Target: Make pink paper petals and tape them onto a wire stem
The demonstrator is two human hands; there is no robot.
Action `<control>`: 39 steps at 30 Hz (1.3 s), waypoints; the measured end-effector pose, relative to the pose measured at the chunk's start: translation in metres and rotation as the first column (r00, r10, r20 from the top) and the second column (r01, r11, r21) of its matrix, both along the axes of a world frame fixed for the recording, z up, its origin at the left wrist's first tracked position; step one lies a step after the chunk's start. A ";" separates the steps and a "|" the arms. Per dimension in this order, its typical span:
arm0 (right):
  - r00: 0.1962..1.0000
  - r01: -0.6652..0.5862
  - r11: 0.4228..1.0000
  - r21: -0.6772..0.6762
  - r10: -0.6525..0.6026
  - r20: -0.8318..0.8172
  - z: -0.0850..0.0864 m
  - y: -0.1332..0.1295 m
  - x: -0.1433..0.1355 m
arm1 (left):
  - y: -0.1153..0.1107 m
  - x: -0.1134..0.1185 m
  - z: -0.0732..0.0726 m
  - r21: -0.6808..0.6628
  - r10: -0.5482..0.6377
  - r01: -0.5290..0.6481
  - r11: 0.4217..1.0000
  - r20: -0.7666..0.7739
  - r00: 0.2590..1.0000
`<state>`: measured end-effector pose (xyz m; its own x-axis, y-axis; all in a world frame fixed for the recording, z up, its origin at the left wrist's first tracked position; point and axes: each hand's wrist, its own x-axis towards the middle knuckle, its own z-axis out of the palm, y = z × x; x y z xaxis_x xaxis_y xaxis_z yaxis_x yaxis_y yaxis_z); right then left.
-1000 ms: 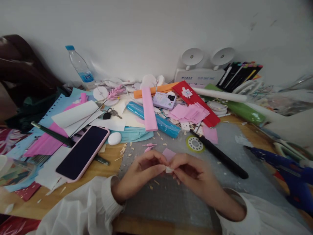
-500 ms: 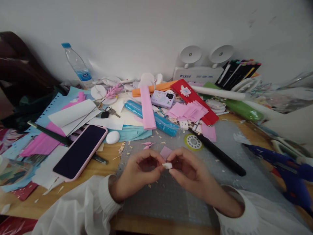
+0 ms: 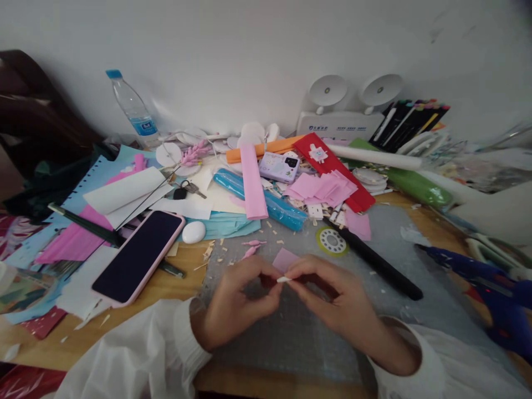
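Between the fingertips of both hands is a small white piece [image 3: 284,279], narrow and seen edge-on; its material is too small to make out. My left hand [image 3: 245,296] pinches its left end with thumb and forefinger. On the other end, the thumb and forefinger of my right hand [image 3: 338,293] are closed. Just beyond the fingertips a pink paper square [image 3: 284,259] lies on the grey cutting mat [image 3: 286,343]. Small twisted pink pieces [image 3: 251,250] rest on the mat beyond my left hand, amid little pale scraps.
A phone [image 3: 139,257] and a white oval case [image 3: 193,233] lie to the left. Right of my hands are a tape roll [image 3: 331,241], a black-handled tool [image 3: 376,263] and a blue glue gun [image 3: 477,277]. Paper rolls, pink squares [image 3: 326,188] and a water bottle [image 3: 132,108] crowd the back.
The white piece has gone from a broader, wider shape to a slim one between my fingertips. Both hands stay in nearly the same place; the view has shifted slightly.
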<state>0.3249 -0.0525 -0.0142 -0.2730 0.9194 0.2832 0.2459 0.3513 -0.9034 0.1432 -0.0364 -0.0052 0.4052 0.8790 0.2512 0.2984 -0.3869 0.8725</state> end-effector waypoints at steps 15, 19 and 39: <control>0.968 0.248 0.887 0.390 -0.245 -0.060 0.000 -0.017 -0.010 | -0.022 0.029 0.007 0.034 0.351 -0.357 0.934 0.118 0.929; 0.960 0.259 0.856 0.447 -0.279 -0.020 -0.006 -0.011 -0.006 | -0.015 0.041 0.012 -0.321 0.434 -0.357 0.877 0.210 0.876; 0.964 0.267 0.877 0.400 -0.244 -0.108 -0.005 0.008 0.010 | -0.005 0.022 0.034 -0.692 0.315 -0.055 0.720 0.256 0.914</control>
<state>0.3353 -0.0446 -0.0195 -0.0187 0.7557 0.6547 0.3327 0.6222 -0.7087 0.1655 -0.0412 0.0290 0.2212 0.9160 -0.3347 -0.0573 0.3548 0.9332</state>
